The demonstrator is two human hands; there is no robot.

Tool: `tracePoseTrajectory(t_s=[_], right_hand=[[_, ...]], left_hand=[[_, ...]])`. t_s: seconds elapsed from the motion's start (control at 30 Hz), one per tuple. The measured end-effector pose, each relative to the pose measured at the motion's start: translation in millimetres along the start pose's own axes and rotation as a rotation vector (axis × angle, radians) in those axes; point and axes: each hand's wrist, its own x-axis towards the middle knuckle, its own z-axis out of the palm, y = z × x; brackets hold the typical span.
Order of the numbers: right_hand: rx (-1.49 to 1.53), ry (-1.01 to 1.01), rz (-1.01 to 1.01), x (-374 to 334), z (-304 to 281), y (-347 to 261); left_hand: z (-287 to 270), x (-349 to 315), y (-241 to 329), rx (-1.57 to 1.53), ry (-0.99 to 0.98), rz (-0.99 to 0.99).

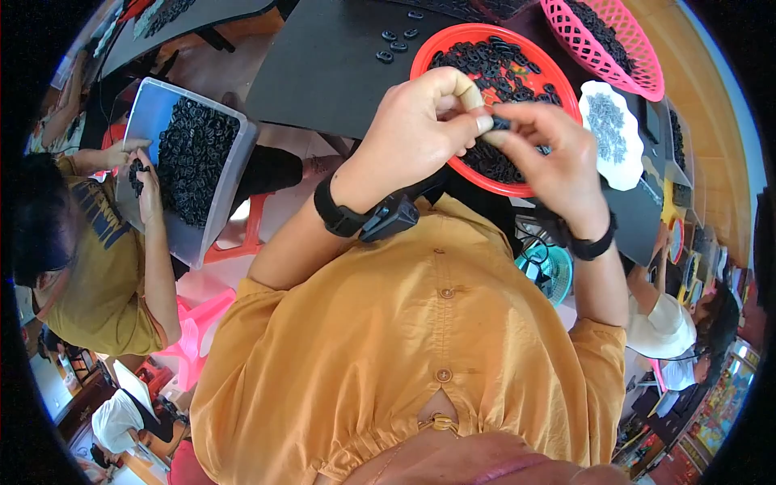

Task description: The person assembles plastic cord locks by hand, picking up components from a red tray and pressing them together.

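Above a round red tray (485,29), both my hands are raised close together with their fingertips almost meeting. Between thumb and fingers, my right hand (559,144) pinches a small black plastic piece (501,124). My left hand (427,117) is closed, its thumb pressed to the index finger beside that piece. Whatever its fingertips hold is too small or hidden to name. Many loose black oval links (501,56) lie in the tray, with a red patterned bottom showing among them. Both wrists wear black bands.
Several black links (398,47) lie on the dark table (323,73) to the left of the tray. At right are a white scalloped dish (627,174) of small clear pieces and a pink lattice basket (566,42). A co-worker (105,250) handles black pieces at a clear bin (247,133).
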Motion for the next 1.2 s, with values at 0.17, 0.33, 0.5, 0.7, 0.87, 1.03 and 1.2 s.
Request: tracePoseTrajectory(t_s=[0.17,0.33,0.5,0.7,0.87,1.03,1.2], right_hand=[[-0.068,0.315,-0.010,55,-80,66],[-0.681,0.236,0.278,76,-116,63],[-0.423,-0.175,0.010,69,-59,104],[-0.455,-0.161,-0.111,82,-11,101],[-0.435,-0.475,-0.011,91,-20,96],[-0.466,-0.274,-0.056,83,-34,96],[-0.403,-0.435,0.273,81,-31,85]], left_hand=[[4,9,-22,0.064,0.012,0.084],[6,12,-21,0.177,-0.005,0.100],[6,10,-21,0.241,0.025,0.062],[7,12,-20,0.281,0.022,0.033],[6,10,-20,0.279,0.037,0.045],[7,11,-21,0.253,0.044,0.055],[9,14,-20,0.278,0.031,0.056]])
